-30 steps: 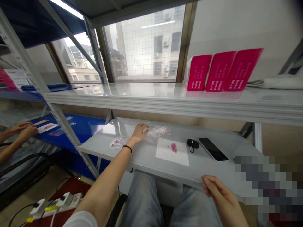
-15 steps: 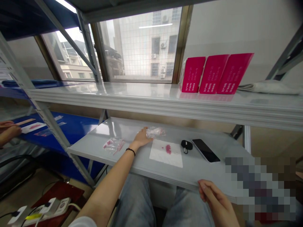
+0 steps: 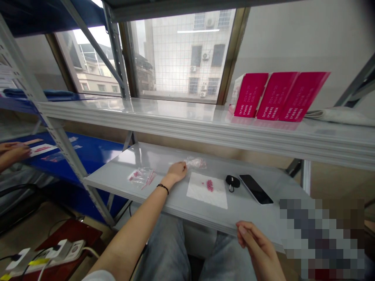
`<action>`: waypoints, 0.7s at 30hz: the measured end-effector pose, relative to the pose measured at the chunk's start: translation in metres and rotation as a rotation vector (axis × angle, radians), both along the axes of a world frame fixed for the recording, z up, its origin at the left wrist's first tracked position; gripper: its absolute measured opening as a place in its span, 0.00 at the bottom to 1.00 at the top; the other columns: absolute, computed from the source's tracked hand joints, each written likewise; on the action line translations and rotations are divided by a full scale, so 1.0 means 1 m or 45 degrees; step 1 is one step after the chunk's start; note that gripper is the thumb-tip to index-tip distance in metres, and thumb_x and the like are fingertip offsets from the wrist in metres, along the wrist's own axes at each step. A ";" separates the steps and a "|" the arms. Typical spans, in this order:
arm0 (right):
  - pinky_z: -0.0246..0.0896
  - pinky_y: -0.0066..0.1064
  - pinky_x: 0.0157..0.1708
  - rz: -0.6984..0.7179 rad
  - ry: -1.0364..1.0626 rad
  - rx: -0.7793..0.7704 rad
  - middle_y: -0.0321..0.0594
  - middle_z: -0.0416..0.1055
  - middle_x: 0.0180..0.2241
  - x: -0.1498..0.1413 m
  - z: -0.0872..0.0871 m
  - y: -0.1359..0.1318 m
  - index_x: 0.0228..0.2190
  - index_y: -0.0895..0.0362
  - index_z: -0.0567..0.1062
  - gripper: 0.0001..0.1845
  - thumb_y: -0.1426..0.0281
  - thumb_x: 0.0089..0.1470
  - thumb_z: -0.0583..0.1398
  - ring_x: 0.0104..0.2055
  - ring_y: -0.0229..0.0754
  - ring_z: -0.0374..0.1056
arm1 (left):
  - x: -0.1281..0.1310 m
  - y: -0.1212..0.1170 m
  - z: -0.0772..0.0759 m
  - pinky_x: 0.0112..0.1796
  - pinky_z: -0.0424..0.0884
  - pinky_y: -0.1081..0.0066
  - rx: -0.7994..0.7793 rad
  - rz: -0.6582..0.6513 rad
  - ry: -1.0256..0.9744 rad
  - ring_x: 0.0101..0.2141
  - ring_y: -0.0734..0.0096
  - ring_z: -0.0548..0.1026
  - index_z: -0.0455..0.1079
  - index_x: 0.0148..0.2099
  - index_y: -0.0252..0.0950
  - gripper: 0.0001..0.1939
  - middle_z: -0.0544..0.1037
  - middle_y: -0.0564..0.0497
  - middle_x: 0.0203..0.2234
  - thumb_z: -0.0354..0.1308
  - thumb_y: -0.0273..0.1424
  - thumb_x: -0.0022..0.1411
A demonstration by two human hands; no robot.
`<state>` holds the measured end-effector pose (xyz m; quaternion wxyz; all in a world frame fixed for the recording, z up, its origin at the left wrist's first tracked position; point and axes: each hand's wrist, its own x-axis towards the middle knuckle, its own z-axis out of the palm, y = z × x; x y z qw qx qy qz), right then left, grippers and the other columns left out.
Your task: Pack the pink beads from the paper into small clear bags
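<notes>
My left hand (image 3: 177, 171), with a dark band on the wrist, has its fingers curled at the left end of a clear plastic bag (image 3: 197, 162) with pale contents. The fingers look closed on the bag's edge. Just in front lies a white sheet (image 3: 216, 197) with a small cluster of pink beads (image 3: 209, 185) and one loose bead beside it. My right hand (image 3: 254, 239) hovers at the table's front edge, thumb against curled fingers; whatever is between them is hidden. Left of my left hand lies another clear bag (image 3: 142, 176) with pink pieces in it.
A black case (image 3: 232, 181) and a phone (image 3: 256, 189) lie right of the sheet. Above the table (image 3: 170, 201) runs a shelf (image 3: 164, 117) with pink boxes (image 3: 278, 95). At far left, another person's hands (image 3: 14, 152) work over a blue table (image 3: 96, 152).
My left hand's fingers have gone from spread over the bag to curled at its left end. My right hand has shifted slightly left. The view has turned a little.
</notes>
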<state>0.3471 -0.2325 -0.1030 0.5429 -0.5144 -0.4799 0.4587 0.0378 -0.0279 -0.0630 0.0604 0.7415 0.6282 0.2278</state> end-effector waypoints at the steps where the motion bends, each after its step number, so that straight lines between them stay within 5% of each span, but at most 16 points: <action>1: 0.60 0.31 0.31 0.010 -0.005 0.012 0.37 0.68 0.23 -0.004 0.001 0.001 0.32 0.55 0.80 0.19 0.51 0.51 0.67 0.29 0.44 0.63 | 0.000 -0.002 0.002 0.42 0.70 0.64 0.018 -0.001 -0.006 0.41 0.57 0.79 0.74 0.39 0.37 0.09 0.81 0.43 0.40 0.53 0.29 0.67; 6: 0.62 0.30 0.30 0.096 -0.037 0.031 0.37 0.70 0.24 -0.034 0.016 0.001 0.33 0.55 0.80 0.19 0.51 0.52 0.66 0.28 0.43 0.65 | 0.019 -0.044 0.018 0.50 0.69 0.62 0.204 0.003 -0.068 0.48 0.57 0.74 0.73 0.39 0.36 0.09 0.78 0.42 0.43 0.52 0.24 0.66; 8: 0.65 0.30 0.32 0.165 -0.038 0.054 0.39 0.73 0.28 -0.049 0.027 -0.003 0.38 0.54 0.79 0.19 0.52 0.54 0.65 0.30 0.43 0.68 | 0.036 -0.082 0.023 0.51 0.68 0.62 0.292 -0.059 -0.110 0.49 0.59 0.72 0.72 0.39 0.36 0.07 0.77 0.45 0.44 0.53 0.24 0.65; 11: 0.69 0.30 0.38 0.314 -0.013 0.176 0.41 0.75 0.37 -0.068 0.049 -0.014 0.44 0.51 0.75 0.16 0.56 0.58 0.64 0.37 0.44 0.72 | 0.063 -0.149 0.031 0.47 0.70 0.62 0.525 -0.397 -0.296 0.45 0.61 0.72 0.70 0.38 0.36 0.05 0.76 0.46 0.41 0.54 0.25 0.66; 15: 0.70 0.27 0.38 0.262 -0.040 0.382 0.38 0.73 0.35 -0.078 0.068 -0.026 0.39 0.50 0.72 0.08 0.60 0.61 0.62 0.37 0.42 0.72 | 0.082 -0.216 0.039 0.40 0.71 0.64 0.509 -0.517 -0.442 0.39 0.63 0.72 0.68 0.39 0.36 0.05 0.75 0.48 0.35 0.53 0.24 0.68; 21: 0.67 0.25 0.31 0.293 -0.252 0.375 0.35 0.69 0.28 -0.075 0.065 -0.029 0.31 0.53 0.73 0.12 0.60 0.64 0.59 0.30 0.40 0.68 | 0.080 -0.237 0.034 0.39 0.72 0.66 0.479 -0.461 -0.551 0.38 0.65 0.73 0.68 0.41 0.37 0.04 0.76 0.49 0.37 0.53 0.23 0.68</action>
